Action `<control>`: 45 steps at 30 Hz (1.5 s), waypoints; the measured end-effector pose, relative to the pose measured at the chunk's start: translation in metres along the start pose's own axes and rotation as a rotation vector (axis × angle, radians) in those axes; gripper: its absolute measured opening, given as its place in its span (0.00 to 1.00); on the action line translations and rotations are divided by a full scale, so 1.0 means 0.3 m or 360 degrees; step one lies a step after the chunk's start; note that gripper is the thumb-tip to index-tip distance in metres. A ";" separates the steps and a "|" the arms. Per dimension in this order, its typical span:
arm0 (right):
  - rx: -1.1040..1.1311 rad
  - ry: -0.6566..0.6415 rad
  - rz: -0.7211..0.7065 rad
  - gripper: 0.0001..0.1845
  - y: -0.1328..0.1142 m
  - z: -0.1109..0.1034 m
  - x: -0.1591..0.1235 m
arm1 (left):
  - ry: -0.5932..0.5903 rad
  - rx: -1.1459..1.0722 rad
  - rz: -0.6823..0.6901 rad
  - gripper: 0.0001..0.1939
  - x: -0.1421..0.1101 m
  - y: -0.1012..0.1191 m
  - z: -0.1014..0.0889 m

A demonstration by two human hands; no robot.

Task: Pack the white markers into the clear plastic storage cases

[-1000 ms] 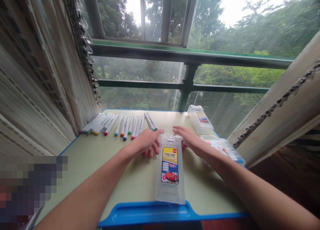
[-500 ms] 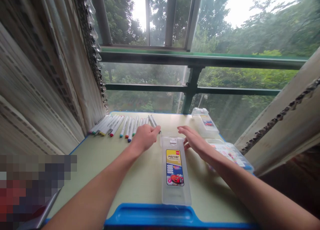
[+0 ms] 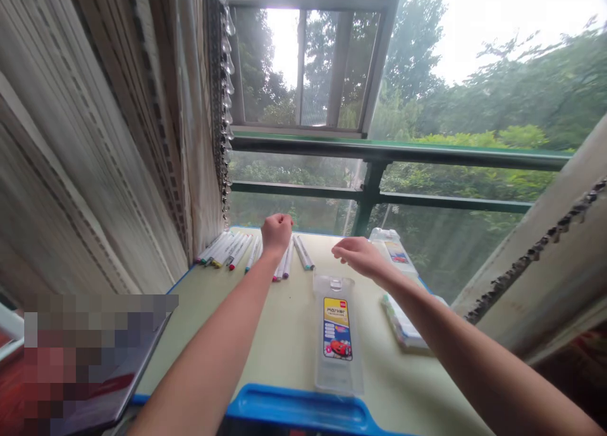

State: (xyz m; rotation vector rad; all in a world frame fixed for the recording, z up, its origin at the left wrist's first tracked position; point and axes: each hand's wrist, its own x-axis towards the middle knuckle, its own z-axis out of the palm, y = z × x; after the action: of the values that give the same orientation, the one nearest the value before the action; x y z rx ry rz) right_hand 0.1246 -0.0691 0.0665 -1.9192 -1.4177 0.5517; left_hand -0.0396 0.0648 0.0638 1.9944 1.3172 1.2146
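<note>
My left hand [image 3: 277, 235] is raised over the row of markers, its fingers closed. A small red spot shows at its fingertips; what it belongs to is hidden. Several white markers with coloured ends [image 3: 241, 251] lie side by side beneath and left of this hand. Two more markers [image 3: 303, 253] lie just to its right. My right hand [image 3: 358, 254] hovers above the far end of a clear plastic marker case [image 3: 339, 376], fingers loosely bent and nothing visible in them. The case lies flat, its printed label facing up.
A second clear case [image 3: 385, 235] stands at the table's far right corner. Another flat box [image 3: 403, 328] sits partly behind my right forearm. The table [image 3: 279, 335] has a blue front tray [image 3: 303, 407]. Curtains [image 3: 118, 139] hang on both sides, with a window behind.
My left hand has risen and moved away from me, off the markers at its right. My right hand has drawn back from the case's side, fingers more bent. The view has tilted up.
</note>
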 end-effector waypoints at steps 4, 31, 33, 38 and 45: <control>-0.0301 -0.0293 0.0079 0.14 -0.054 0.034 0.122 | 0.0000 0.0169 0.0082 0.16 -0.046 -0.062 0.008; -0.0859 -0.0438 0.0047 0.17 -0.023 0.183 0.271 | -0.0342 0.0623 0.0385 0.16 -0.106 -0.077 0.025; -0.0837 -0.0437 0.0039 0.17 -0.016 0.177 0.271 | -0.0341 0.0628 0.0390 0.17 -0.106 -0.078 0.026; -0.0732 -0.0535 0.0032 0.17 0.009 0.145 0.240 | -0.0348 0.0632 0.0395 0.17 -0.106 -0.081 0.029; -0.0696 -0.0525 0.0072 0.18 0.003 0.144 0.228 | -0.0378 0.0643 0.0381 0.17 -0.103 -0.076 0.028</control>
State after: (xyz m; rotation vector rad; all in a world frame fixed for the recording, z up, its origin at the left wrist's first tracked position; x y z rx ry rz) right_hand 0.1174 0.0071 0.0403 -2.2823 -1.8268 0.6430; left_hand -0.0483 0.0480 0.0295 2.5521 1.3087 0.8151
